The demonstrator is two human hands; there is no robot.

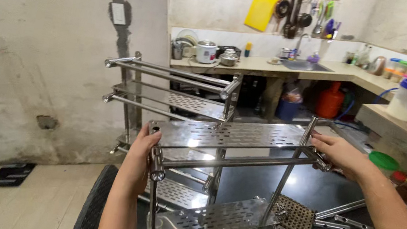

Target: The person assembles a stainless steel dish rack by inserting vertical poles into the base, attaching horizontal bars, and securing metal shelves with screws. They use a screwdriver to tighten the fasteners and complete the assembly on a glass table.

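Steel rack [227, 134] held between hands, above black table [311, 191]. Left hand [139, 156] curled round front-left post; right hand [338, 155] gripping right rail end. Risk: tall rack tips, slips. Loose rails [339, 220] under right hand may snag legs.
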